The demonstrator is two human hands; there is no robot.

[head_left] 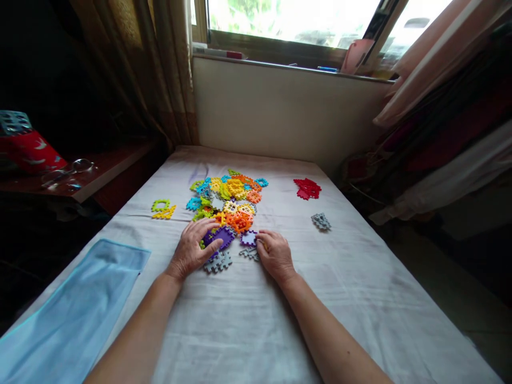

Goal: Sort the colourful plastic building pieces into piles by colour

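A pile of colourful interlocking plastic puzzle blocks (236, 188) lies in the middle of the cloth-covered surface. My left hand (194, 248) rests at its near left side, thumb and fingers apart over a solid purple block (224, 237). Just below that hand are grey blocks (218, 262). With thumb and fingertips together, my right hand (277, 255) grips the right edge of a hollow purple square block (248, 238). Another grey block (249, 253) lies just under it, partly hidden by my right hand.
Red blocks (307, 188) and a small grey stack (321, 221) sit apart on the right. Green and yellow blocks (163, 212) lie left of the pile. A light blue cloth (88, 293) covers the left edge. Glasses (72, 169) rest on a side table.
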